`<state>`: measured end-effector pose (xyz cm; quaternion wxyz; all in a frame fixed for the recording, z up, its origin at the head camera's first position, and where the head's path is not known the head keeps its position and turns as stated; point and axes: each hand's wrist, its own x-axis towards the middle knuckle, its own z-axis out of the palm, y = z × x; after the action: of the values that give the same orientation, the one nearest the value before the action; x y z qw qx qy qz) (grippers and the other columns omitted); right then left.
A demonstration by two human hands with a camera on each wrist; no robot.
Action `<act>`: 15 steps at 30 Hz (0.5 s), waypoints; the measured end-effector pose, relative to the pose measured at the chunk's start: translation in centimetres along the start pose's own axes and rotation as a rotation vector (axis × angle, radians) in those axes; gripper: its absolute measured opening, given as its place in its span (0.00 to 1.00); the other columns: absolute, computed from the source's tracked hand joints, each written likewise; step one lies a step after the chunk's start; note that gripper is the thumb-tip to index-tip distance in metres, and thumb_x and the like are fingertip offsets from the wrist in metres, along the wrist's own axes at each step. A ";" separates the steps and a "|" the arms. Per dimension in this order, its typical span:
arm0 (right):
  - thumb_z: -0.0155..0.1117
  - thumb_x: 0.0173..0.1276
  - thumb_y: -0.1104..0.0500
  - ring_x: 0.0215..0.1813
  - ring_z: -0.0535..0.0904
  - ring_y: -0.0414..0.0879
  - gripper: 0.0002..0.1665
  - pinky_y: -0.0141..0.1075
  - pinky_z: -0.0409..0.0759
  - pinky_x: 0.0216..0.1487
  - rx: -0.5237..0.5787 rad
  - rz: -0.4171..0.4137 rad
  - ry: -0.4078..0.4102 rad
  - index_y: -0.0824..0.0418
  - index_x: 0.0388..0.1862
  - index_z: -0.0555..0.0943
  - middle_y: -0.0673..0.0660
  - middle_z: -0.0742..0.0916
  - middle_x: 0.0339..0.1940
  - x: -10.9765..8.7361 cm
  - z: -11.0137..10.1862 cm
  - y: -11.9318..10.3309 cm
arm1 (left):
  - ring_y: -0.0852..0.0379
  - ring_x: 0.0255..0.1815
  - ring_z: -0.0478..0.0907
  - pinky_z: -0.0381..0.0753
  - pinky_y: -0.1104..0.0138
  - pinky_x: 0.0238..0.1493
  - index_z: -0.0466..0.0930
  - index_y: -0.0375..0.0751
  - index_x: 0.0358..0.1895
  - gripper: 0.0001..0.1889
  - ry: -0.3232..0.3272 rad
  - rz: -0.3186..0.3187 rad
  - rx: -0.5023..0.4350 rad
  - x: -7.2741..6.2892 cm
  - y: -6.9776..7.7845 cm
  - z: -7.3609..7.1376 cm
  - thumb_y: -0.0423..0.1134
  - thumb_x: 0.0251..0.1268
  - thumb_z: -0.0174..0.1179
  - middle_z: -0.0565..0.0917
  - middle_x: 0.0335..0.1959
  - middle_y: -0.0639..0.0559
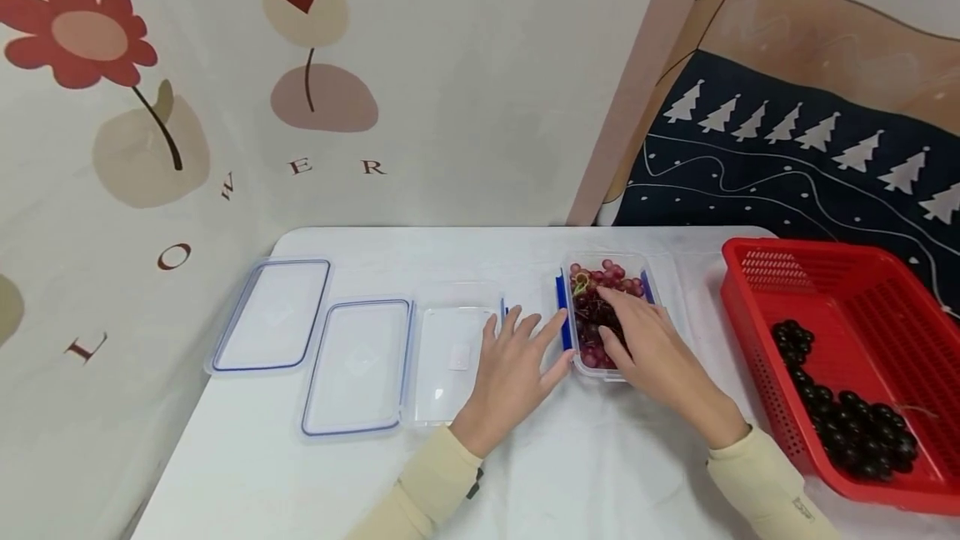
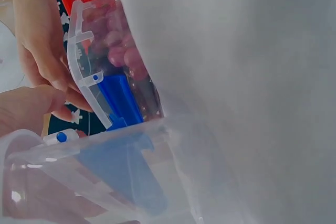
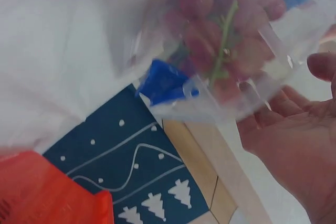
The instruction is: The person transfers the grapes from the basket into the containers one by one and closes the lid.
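The right hand [image 1: 651,350] spreads loose, unclenched fingers over the grapes [image 1: 618,272] in the filled clear plastic container; whether the fingertips touch the fruit I cannot tell. The left hand [image 1: 506,386], fingers fanned apart and grasping nothing, hovers left of that box, its index tip near the blue side latch [image 1: 561,297]. The filled container [image 1: 600,374] lies directly beneath the right fingers, making that the nearer hand, and rightward of the left; its long axis runs away from the person. Farther left sit an empty clear container [image 1: 435,357], partly behind the left hand, and two blue-edged lids [image 1: 360,365]. At far right, a red plastic basket [image 1: 885,307] holds black grapes [image 1: 862,432]; the white-covered table [image 1: 247,457] lies beneath.
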<state>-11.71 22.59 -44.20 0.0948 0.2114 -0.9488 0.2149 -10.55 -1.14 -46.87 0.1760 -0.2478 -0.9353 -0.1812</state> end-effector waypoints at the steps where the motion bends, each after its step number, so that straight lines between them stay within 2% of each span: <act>1: 0.64 0.83 0.59 0.78 0.71 0.68 0.36 0.71 0.63 0.74 0.006 0.015 0.003 0.67 0.84 0.67 0.69 0.77 0.78 -0.2 -0.3 -0.2 | 0.32 0.73 0.75 0.69 0.32 0.71 0.78 0.52 0.79 0.30 0.000 0.000 0.002 0.0 0.0 -0.1 0.59 0.81 0.63 0.85 0.65 0.40; 7: 0.68 0.80 0.58 0.78 0.71 0.68 0.43 0.69 0.65 0.73 0.020 0.042 0.030 0.67 0.86 0.62 0.70 0.75 0.79 -1.5 -1.6 -0.6 | 0.32 0.77 0.70 0.71 0.34 0.71 0.71 0.42 0.82 0.38 -0.024 -0.007 0.059 -0.6 -0.3 -0.6 0.60 0.78 0.65 0.76 0.74 0.32; 11: 0.71 0.78 0.57 0.76 0.71 0.70 0.44 0.71 0.65 0.72 0.011 0.057 0.056 0.68 0.85 0.63 0.71 0.75 0.78 -2.6 -2.4 -0.7 | 0.31 0.78 0.68 0.74 0.38 0.70 0.69 0.35 0.82 0.42 0.010 -0.007 0.080 -1.1 -1.0 -1.1 0.58 0.76 0.68 0.72 0.77 0.29; 15: 0.72 0.78 0.56 0.74 0.71 0.71 0.44 0.73 0.68 0.69 0.012 0.094 0.054 0.69 0.85 0.64 0.73 0.75 0.77 -3.7 -3.3 -0.5 | 0.30 0.79 0.67 0.75 0.40 0.69 0.67 0.32 0.82 0.44 0.031 -0.018 0.087 -2.0 -1.9 -1.8 0.58 0.75 0.69 0.71 0.77 0.28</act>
<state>-7.86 25.00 -42.05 0.1087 0.1612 -0.9535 0.2302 -9.46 -4.25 -46.61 0.1993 -0.2287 -0.9417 -0.1456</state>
